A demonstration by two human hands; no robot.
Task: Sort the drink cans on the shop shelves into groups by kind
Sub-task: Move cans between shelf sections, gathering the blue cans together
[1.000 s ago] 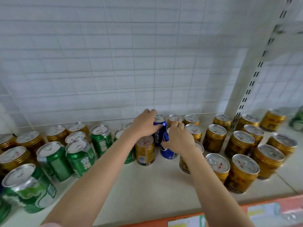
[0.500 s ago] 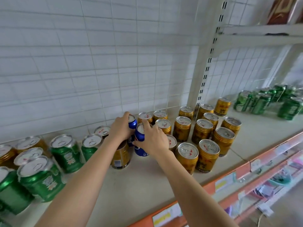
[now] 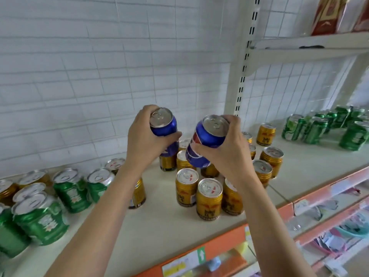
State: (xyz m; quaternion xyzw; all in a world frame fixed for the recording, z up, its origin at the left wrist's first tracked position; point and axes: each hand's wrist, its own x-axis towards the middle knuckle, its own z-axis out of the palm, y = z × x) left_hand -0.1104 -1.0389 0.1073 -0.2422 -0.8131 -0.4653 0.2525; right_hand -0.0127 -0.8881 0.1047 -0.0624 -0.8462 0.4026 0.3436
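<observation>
Two blue cans, one gripped in the left hand [image 3: 146,140] at eleven o'clock, one in the right hand [image 3: 229,150] at one, above the gold cans [image 3: 208,198].

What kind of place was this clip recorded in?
Most likely a small shop aisle. Drink cans stand in groups on a cream shelf held by a slotted upright, with price labels along its orange edge. Each hand holds a blue can.

I see a pale shelf [image 3: 163,220] carrying gold cans [image 3: 208,198] at its centre, green cans [image 3: 42,218] at nine o'clock, more green cans [image 3: 311,128] at two o'clock.
</observation>
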